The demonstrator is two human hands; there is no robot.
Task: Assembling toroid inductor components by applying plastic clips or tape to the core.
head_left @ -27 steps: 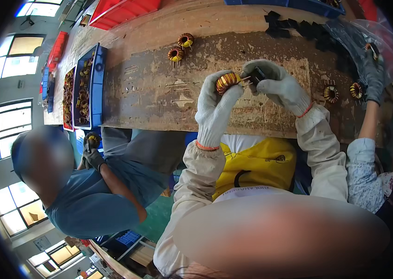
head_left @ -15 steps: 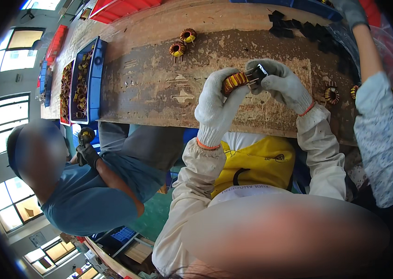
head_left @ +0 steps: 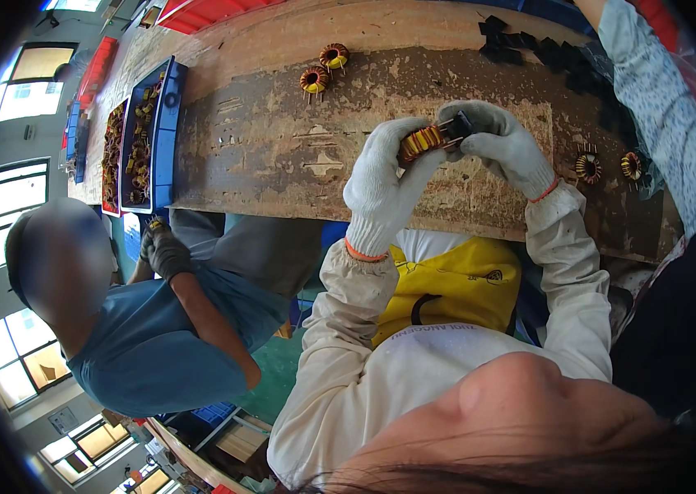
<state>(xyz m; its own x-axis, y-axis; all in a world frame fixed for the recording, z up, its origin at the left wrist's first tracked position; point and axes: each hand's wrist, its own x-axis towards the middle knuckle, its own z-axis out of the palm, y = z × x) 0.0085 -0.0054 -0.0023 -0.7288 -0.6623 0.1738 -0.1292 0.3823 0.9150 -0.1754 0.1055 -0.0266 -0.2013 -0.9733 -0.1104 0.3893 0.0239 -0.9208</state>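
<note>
My left hand (head_left: 387, 185), in a white knit glove, is closed around a toroidal coil (head_left: 421, 143) wound with copper wire and partly yellow. The coil's pins point right. In my gloved right hand (head_left: 506, 148) a small black plastic piece (head_left: 456, 126) is pinched between thumb and fingers. It meets the pin side of the coil; whether the pins have entered it I cannot tell. Two similar coils, a nearer one (head_left: 313, 81) and a farther one (head_left: 334, 57), lie on the wooden table (head_left: 265, 156) beyond my left hand.
Right of my hand lie two more coils (head_left: 588, 168) (head_left: 631, 165). Black flat pieces (head_left: 500, 41) are scattered at the far right. At left a blue bin (head_left: 168, 136) and a red bin (head_left: 109, 202) hold coils. A co-worker sits at left; another's patterned sleeve (head_left: 665, 107) reaches in at right.
The black piece has turned in my right fingers and sits closer against the coil's pins. At right the co-worker's arm has moved farther over the table, and the left co-worker's hands have lowered.
</note>
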